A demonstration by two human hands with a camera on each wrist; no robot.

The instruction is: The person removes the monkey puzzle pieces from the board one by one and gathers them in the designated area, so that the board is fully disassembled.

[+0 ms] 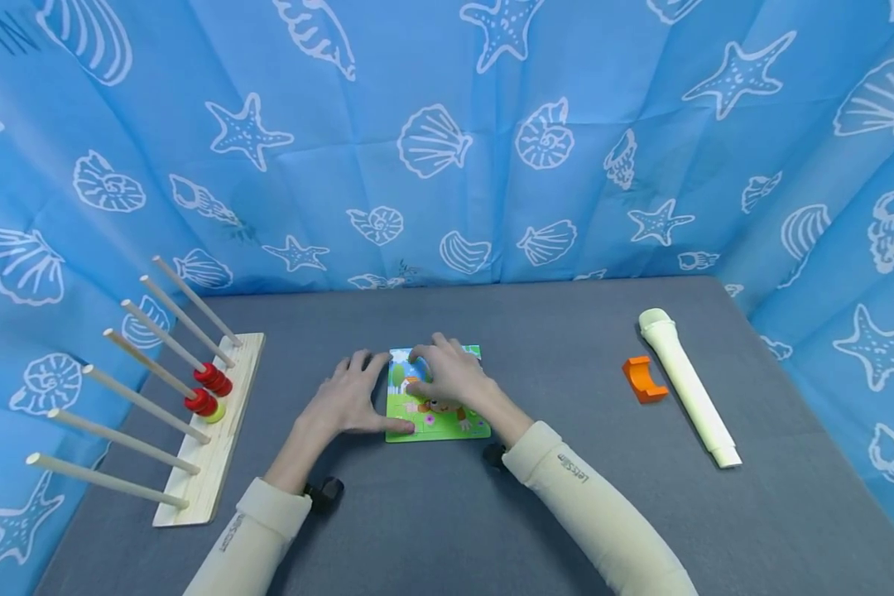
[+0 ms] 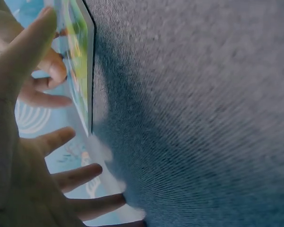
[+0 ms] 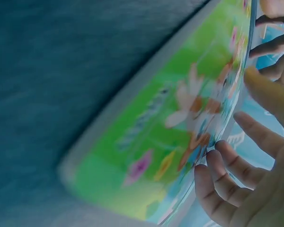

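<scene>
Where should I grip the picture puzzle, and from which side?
Probably by the left edge of the picture puzzle, coming in from the left. It is thin and lies flat with no handle, so the rim seems the natural grip. The right hand covers part of the far right; the left hand is beside that left edge.

The right hand (image 1: 453, 377) hides part of the cartoon picture board (image 1: 444, 424), while the head view's bottom edge cuts off both cream sleeves (image 1: 596, 509).
</scene>
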